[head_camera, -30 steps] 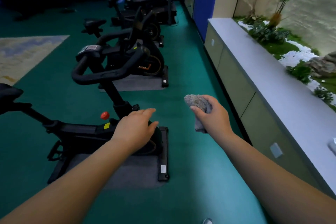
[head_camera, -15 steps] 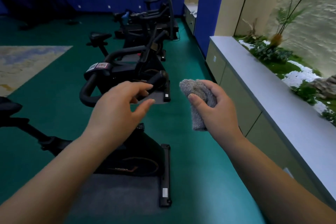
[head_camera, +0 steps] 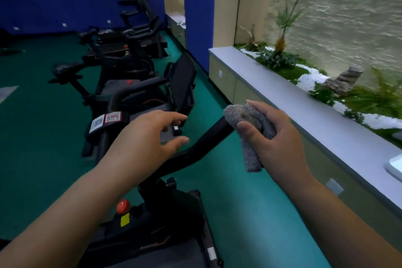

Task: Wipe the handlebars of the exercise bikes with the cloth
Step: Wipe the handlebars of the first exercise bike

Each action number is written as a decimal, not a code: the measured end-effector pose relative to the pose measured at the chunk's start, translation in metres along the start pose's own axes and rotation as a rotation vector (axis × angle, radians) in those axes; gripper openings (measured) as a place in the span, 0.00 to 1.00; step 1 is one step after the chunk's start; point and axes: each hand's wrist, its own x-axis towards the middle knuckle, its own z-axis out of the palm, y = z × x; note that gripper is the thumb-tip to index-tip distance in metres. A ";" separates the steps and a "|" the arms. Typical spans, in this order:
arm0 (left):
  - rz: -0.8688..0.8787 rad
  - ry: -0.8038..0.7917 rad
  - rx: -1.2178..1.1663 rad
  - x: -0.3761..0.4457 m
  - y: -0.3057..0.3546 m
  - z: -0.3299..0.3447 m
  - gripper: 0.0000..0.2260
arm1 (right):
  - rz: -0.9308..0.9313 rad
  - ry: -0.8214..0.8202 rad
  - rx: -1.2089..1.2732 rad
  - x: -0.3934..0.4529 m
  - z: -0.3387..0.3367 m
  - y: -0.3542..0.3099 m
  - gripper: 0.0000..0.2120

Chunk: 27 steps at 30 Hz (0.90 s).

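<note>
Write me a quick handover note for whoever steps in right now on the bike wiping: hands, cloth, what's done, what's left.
Right hand: grips the grey cloth, bunched, at the right end of the nearest bike's handlebar; the cloth looks to be on the bar's tip.
Left hand: open, fingers relaxed, just above the middle of that handlebar, holding nothing.
Done: at most the first touch on this bar; no wiped stretch can be told from the picture.
Left: wipe this handlebar along its whole length, left end included, then the handlebars of the other bikes farther down the row.
</note>
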 end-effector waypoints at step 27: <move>0.246 -0.237 -0.271 0.036 -0.064 0.012 0.16 | -0.105 0.460 -0.418 -0.042 0.098 -0.003 0.17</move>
